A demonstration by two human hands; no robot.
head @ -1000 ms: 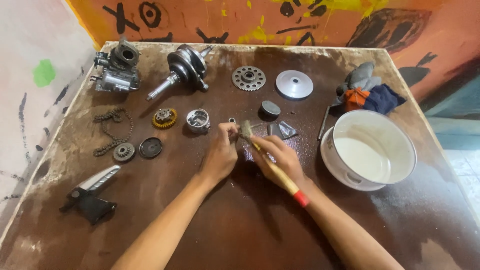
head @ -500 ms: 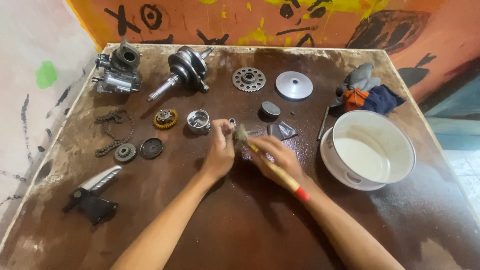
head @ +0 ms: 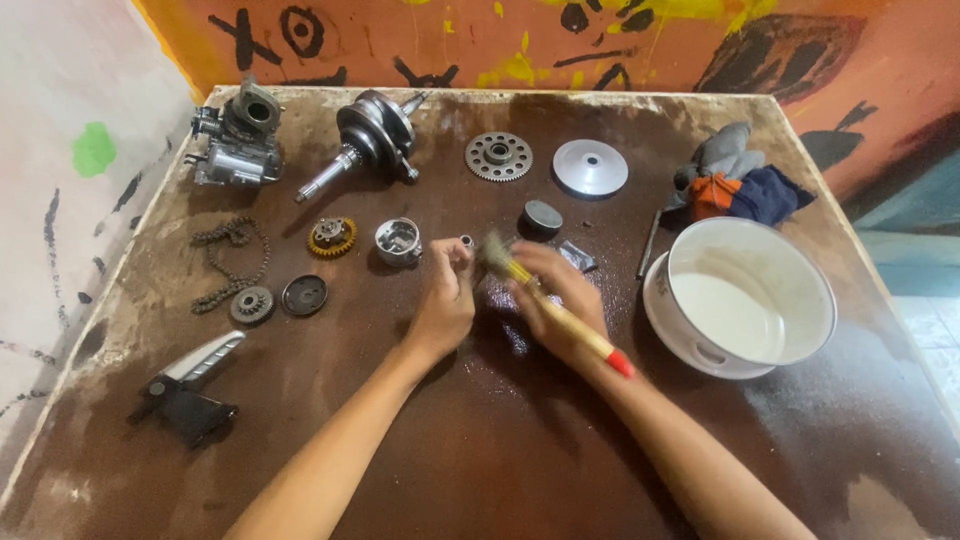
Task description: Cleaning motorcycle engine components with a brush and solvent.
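Brown table: left hand pinches small metal part; right hand grips brush.

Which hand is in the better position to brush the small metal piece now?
Likely the right hand: it grips the brush, whose bristles sit just beside the small metal piece. The left hand pinches that piece, so it is occupied.

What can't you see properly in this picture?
- Head view: the small metal part at the left hand fingers, too small to identify.
- Brush bristles, blurred.
- Brush handle's middle, hidden by the right hand.
- Bowl bottom, covered by white liquid.
- Both elbows, cut off by the bottom edge.
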